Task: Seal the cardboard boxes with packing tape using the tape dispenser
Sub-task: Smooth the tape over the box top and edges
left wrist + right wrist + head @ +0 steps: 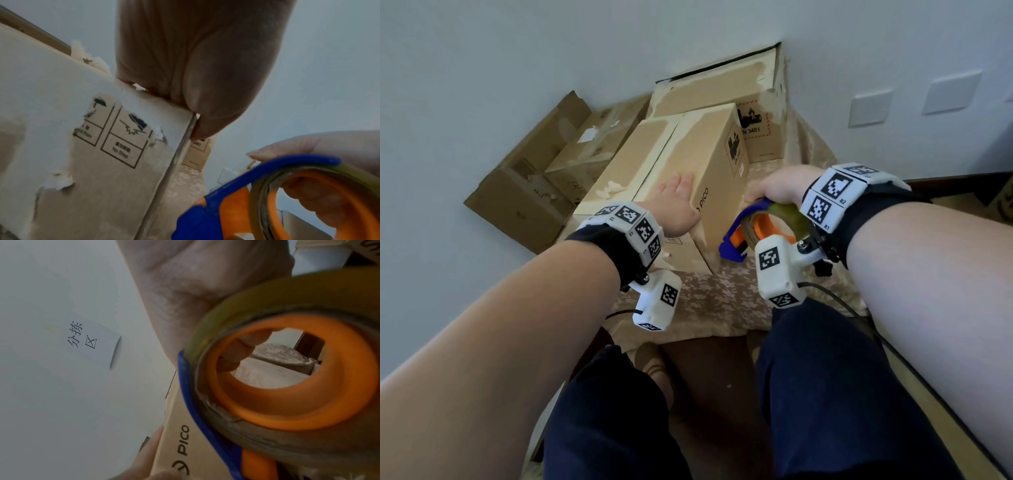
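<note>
A brown PICO cardboard box (709,161) lies tilted on a patterned cloth, leaning against a second box (633,161) to its left. My left hand (676,192) rests flat on the box's top near edge, fingers straight; its palm (197,65) presses the box corner (123,146). My right hand (774,186) grips a blue and orange tape dispenser (760,228) holding a roll of yellowish tape (226,313), just right of the box's PICO side (185,443). My fingers pass through the orange core (287,410). The dispenser (267,194) hangs clear of the cardboard.
A larger box with a UN 3481 label (756,130) stands behind. Flattened and open cartons (541,178) lie at the left against the wall. The patterned cloth (722,301) covers the surface in front; my legs are below. A paper note (90,340) hangs on the wall.
</note>
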Demonstrator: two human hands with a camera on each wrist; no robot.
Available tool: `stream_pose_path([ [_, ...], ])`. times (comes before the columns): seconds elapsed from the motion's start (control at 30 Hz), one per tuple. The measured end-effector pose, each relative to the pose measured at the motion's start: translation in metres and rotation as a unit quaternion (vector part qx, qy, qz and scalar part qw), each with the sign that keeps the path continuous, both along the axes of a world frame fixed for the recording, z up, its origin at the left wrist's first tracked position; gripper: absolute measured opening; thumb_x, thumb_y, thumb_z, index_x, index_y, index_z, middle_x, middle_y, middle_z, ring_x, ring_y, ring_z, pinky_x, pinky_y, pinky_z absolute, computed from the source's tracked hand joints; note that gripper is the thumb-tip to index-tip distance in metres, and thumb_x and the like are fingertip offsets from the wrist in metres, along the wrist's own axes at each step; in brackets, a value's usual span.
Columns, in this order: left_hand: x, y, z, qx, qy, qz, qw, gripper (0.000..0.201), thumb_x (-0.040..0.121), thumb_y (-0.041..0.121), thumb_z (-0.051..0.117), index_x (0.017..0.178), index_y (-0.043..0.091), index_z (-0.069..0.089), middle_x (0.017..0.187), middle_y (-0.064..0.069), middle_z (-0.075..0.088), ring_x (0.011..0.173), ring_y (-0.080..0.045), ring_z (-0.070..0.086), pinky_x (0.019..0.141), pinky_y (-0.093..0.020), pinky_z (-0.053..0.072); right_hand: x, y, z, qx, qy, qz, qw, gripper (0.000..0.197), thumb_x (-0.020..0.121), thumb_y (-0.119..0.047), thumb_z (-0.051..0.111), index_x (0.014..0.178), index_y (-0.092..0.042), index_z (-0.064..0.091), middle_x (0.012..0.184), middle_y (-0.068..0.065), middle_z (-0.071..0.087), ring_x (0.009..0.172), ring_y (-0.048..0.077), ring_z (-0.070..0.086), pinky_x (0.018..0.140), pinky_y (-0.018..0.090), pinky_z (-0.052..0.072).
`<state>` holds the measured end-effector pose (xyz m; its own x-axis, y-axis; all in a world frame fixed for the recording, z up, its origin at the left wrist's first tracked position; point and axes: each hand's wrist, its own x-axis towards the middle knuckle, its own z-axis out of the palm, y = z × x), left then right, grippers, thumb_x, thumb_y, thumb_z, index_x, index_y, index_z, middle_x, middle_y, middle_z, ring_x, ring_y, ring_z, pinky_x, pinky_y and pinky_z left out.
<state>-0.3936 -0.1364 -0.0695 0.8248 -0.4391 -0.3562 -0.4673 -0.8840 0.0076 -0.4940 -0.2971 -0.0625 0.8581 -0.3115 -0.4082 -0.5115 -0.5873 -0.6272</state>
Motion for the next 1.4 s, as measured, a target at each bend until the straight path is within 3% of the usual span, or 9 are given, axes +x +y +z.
stream_pose_path([
  [0.13, -0.003, -0.003, -0.001, -0.019, -0.004, 0.017, 1.0, 0.085, 0.092, 0.019, 0.049, 0.151, 0.026, -0.011, 0.16, 0.0, -0.012, 0.147, -0.027, -0.006, 0.119, -0.051, 0.006, 0.001, -0.001, 0.002, -0.046, 0.006, 0.009, 0.999, 0.036, 0.097, -0.034, 0.049, 0.069, -0.013, 0.05, 0.074, 0.005, 0.052, 0.083, 0.024, 0.051, 0.059, 0.027, 0.036],
  [0.37, -0.011, -0.01, -0.005, -0.024, -0.068, 0.011, 0.997, 0.103, 0.082, 0.02, 0.068, 0.153, 0.026, -0.006, 0.161, 0.0, -0.004, 0.147, -0.027, 0.002, 0.116, -0.049, 0.016, 0.0, -0.004, 0.008, -0.054, -0.054, -0.094, 0.993, 0.026, 0.089, -0.031, 0.051, 0.068, -0.016, 0.051, 0.071, 0.004, 0.054, 0.065, 0.021, 0.05, 0.065, 0.03, 0.041],
  [0.57, 0.005, 0.014, 0.012, -0.003, 0.0, -0.104, 0.995, 0.131, 0.064, 0.051, 0.082, 0.152, 0.017, -0.009, 0.16, -0.005, -0.006, 0.146, -0.025, 0.011, 0.118, -0.042, 0.019, 0.006, 0.0, 0.034, -0.103, -0.219, -0.13, 0.961, 0.028, 0.082, -0.028, 0.05, 0.058, -0.022, 0.037, 0.058, -0.001, 0.043, 0.056, 0.022, 0.044, 0.052, 0.026, 0.032],
  [0.7, 0.016, 0.044, 0.021, -0.014, 0.007, -0.154, 0.988, 0.122, 0.067, 0.046, 0.082, 0.153, 0.02, 0.0, 0.161, 0.004, 0.003, 0.144, -0.019, 0.022, 0.115, -0.035, 0.024, 0.029, 0.022, 0.037, -0.169, -0.27, -0.071, 0.945, 0.023, 0.079, -0.038, 0.049, 0.065, -0.021, 0.047, 0.077, 0.004, 0.056, 0.081, 0.029, 0.057, 0.07, 0.034, 0.047],
  [0.77, 0.021, 0.059, 0.02, -0.041, -0.041, -0.155, 0.986, 0.105, 0.072, 0.04, 0.08, 0.153, 0.023, 0.015, 0.157, 0.007, 0.021, 0.138, -0.019, 0.034, 0.11, -0.03, 0.03, 0.041, 0.036, 0.036, -0.201, -0.26, -0.045, 0.943, 0.021, 0.085, -0.039, 0.051, 0.069, -0.026, 0.049, 0.088, 0.003, 0.053, 0.1, 0.029, 0.051, 0.083, 0.038, 0.04],
  [0.87, 0.03, 0.08, 0.011, -0.089, -0.105, -0.149, 0.979, 0.078, 0.081, 0.034, 0.073, 0.147, 0.024, 0.033, 0.148, 0.005, 0.041, 0.13, -0.019, 0.045, 0.104, -0.026, 0.035, 0.064, 0.055, 0.029, -0.247, -0.243, 0.003, 0.938, 0.021, 0.091, -0.038, 0.051, 0.101, -0.025, 0.063, 0.111, 0.007, 0.05, 0.117, 0.031, 0.039, 0.092, 0.04, 0.035],
  [1.0, 0.035, 0.091, -0.001, -0.153, -0.108, -0.154, 0.97, 0.062, 0.088, 0.026, 0.066, 0.144, 0.023, 0.041, 0.147, 0.005, 0.043, 0.133, -0.017, 0.043, 0.109, -0.026, 0.031, 0.087, 0.067, 0.017, -0.243, -0.252, 0.029, 0.936, 0.033, 0.094, -0.038, 0.052, 0.119, -0.019, 0.062, 0.129, 0.016, 0.041, 0.121, 0.035, 0.034, 0.105, 0.04, 0.029],
  [1.27, 0.039, 0.097, -0.008, -0.142, -0.125, -0.196, 0.962, 0.056, 0.094, 0.027, 0.054, 0.147, 0.021, 0.036, 0.15, 0.002, 0.04, 0.132, -0.022, 0.044, 0.107, -0.033, 0.033, 0.105, 0.076, 0.01, -0.202, -0.278, 0.04, 0.938, 0.042, 0.088, -0.02, 0.062, 0.129, -0.022, 0.055, 0.132, 0.012, 0.038, 0.126, 0.031, 0.032, 0.106, 0.032, 0.026],
  [1.4, 0.038, 0.097, -0.009, -0.138, -0.117, -0.192, 0.965, 0.057, 0.096, 0.027, 0.051, 0.149, 0.02, 0.031, 0.153, 0.002, 0.034, 0.137, -0.018, 0.037, 0.112, -0.029, 0.027, 0.088, 0.072, 0.013, -0.236, -0.348, 0.036, 0.907, 0.039, 0.079, -0.012, 0.062, 0.117, -0.023, 0.061, 0.117, 0.008, 0.045, 0.115, 0.027, 0.039, 0.096, 0.031, 0.034],
])
